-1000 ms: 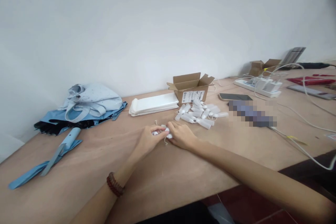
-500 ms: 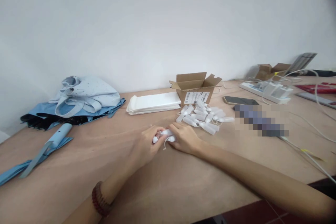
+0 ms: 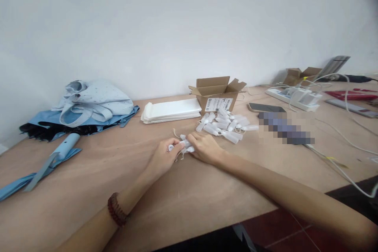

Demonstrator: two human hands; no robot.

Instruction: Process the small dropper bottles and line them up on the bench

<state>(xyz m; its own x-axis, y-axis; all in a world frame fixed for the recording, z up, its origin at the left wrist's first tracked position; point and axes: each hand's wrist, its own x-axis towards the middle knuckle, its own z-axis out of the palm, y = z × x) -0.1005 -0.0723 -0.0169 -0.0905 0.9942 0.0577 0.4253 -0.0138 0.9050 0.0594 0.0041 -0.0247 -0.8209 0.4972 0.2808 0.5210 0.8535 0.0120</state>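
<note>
My left hand (image 3: 163,156) and my right hand (image 3: 205,148) meet on the wooden table (image 3: 88,189), both closed round a small white plastic tube with a string (image 3: 183,144). A loop of string trails out beside the fingers. Just beyond my right hand lies a pile of several more white tubes (image 3: 226,124). Behind the pile stands an open cardboard box (image 3: 217,94) with a label on its front. A stack of white flat bags (image 3: 171,110) lies left of the box. A beaded bracelet (image 3: 116,209) is on my left wrist.
A folded blue umbrella with pale cloth on it (image 3: 73,114) and its blue sleeve (image 3: 38,169) lie at the left. At the right are a phone (image 3: 265,107), a power strip with chargers (image 3: 295,96), trailing cables (image 3: 339,165) and another small box (image 3: 301,74).
The view has shifted slightly. My hands stay together on the white tube, turning it a little, and the string now sticks out to the upper left.
</note>
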